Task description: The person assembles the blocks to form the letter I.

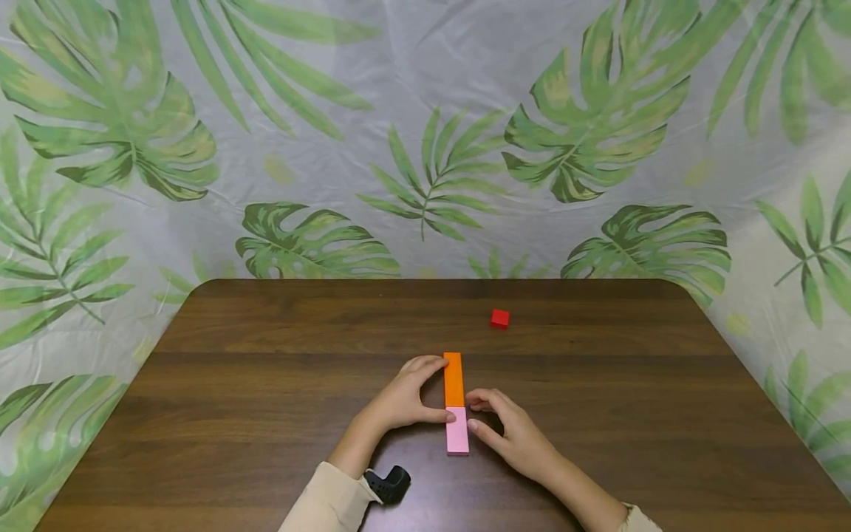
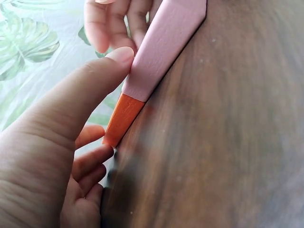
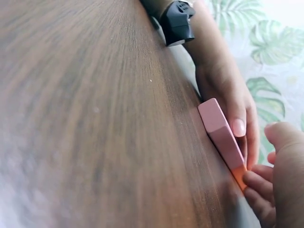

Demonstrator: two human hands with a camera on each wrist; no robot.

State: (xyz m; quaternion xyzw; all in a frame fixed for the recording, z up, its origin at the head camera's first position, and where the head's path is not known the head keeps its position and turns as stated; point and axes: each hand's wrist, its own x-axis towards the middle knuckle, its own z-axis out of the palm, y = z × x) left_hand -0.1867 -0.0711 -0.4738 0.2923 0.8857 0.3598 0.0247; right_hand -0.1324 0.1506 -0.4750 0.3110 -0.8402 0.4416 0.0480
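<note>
An orange block [image 1: 453,379] and a pink block [image 1: 457,431] lie end to end in one line on the brown table [image 1: 266,369]. My left hand [image 1: 440,389] is on their left side. Its thumb [image 2: 95,80] presses the pink block [image 2: 166,42] by the joint, and its fingers curl to the orange block's [image 2: 122,116] far end. My right hand [image 1: 471,414] is on the right side. Its fingertips [image 3: 251,183] touch the orange block [image 3: 239,175] by the joint, and its thumb is beside the pink block [image 3: 221,130].
A small red cube [image 1: 500,318] sits alone toward the back right of the table. A black wrist camera [image 1: 388,484] is strapped on my left wrist. A leaf-print sheet [image 1: 425,148] hangs behind and around the table.
</note>
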